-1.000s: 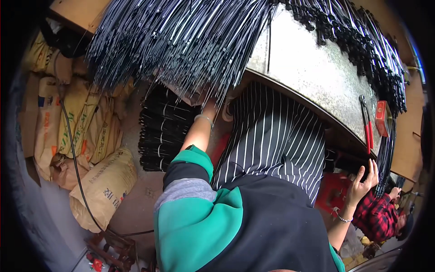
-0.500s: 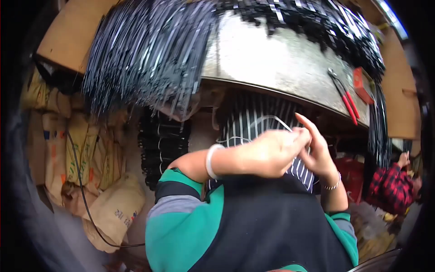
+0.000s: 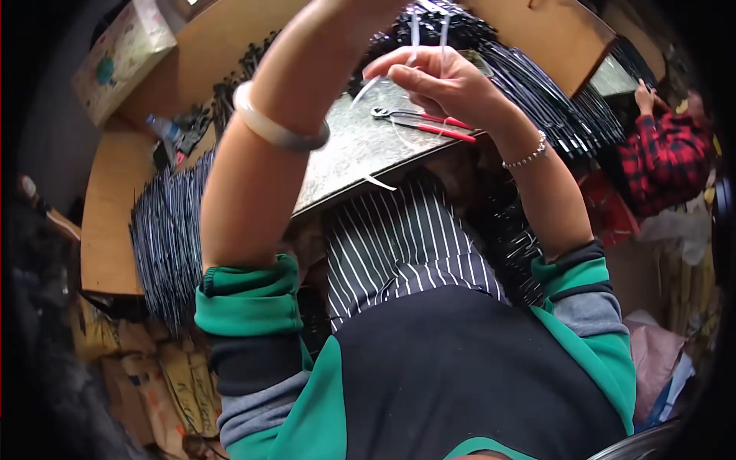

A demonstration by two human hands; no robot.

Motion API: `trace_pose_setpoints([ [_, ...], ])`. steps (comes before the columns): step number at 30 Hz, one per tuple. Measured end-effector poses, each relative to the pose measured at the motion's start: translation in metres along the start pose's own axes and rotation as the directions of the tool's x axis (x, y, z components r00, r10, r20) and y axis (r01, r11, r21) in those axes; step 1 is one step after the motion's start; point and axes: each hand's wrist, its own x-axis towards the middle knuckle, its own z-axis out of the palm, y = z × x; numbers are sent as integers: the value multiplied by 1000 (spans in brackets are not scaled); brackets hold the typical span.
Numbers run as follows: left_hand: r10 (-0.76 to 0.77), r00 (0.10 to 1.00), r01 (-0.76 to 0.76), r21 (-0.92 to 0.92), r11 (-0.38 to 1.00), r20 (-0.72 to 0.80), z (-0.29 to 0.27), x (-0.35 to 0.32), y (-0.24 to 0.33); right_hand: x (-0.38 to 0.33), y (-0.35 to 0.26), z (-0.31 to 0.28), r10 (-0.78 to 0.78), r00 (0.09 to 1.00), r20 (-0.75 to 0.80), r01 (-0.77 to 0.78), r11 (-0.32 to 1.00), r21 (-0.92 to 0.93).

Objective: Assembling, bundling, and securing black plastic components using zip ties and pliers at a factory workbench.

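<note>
My right hand (image 3: 452, 88), with a beaded bracelet at the wrist, is raised over the metal-topped table (image 3: 337, 165). Its thumb and fingers close on a thin white plastic strap (image 3: 415, 32), which runs up toward the top edge, while a loose end curves below the fingers. My left hand (image 3: 364, 11) reaches to the top edge, so its fingers are cut off; a white bangle (image 3: 280, 126) circles that forearm. Under my right hand lie red-handled cutting pliers (image 3: 433, 126). A short white strip (image 3: 379, 182) sticks out at the table's front edge.
Bundles of thin black strips lie at the left (image 3: 169, 238) and right (image 3: 548, 96), overhanging the edges. A plastic bottle (image 3: 162, 129) and a box (image 3: 126, 57) are at the far left. Another person in a checked shirt (image 3: 667, 161) works at right. Sacks (image 3: 184, 391) stand lower left.
Both hands have risen from in front of my lap to above the table and moved apart, left hand to the top edge. The view has swung, bringing more of the right side in.
</note>
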Motion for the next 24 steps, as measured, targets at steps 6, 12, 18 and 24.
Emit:
trace_pose_setpoints([
  [6, -85, 996, 56, -575, 816, -24, 19, 44, -9, -19, 19, -36, 6, 1000, -4, -6, 1000, 10],
  [12, 79, 960, 116, -636, 763, 270, 33, 67, -23, -71, 67, -44, 134, 982, -131, -141, 989, -53],
  [18, 175, 984, -166, -239, 957, 18, 71, 59, -12, -245, 198, -1, 535, 819, -206, -488, 462, -741],
  [24, 419, 852, -421, -63, 905, 314, 152, -23, -39, -182, 68, 0, 139, 931, 339, -326, 736, 594],
])
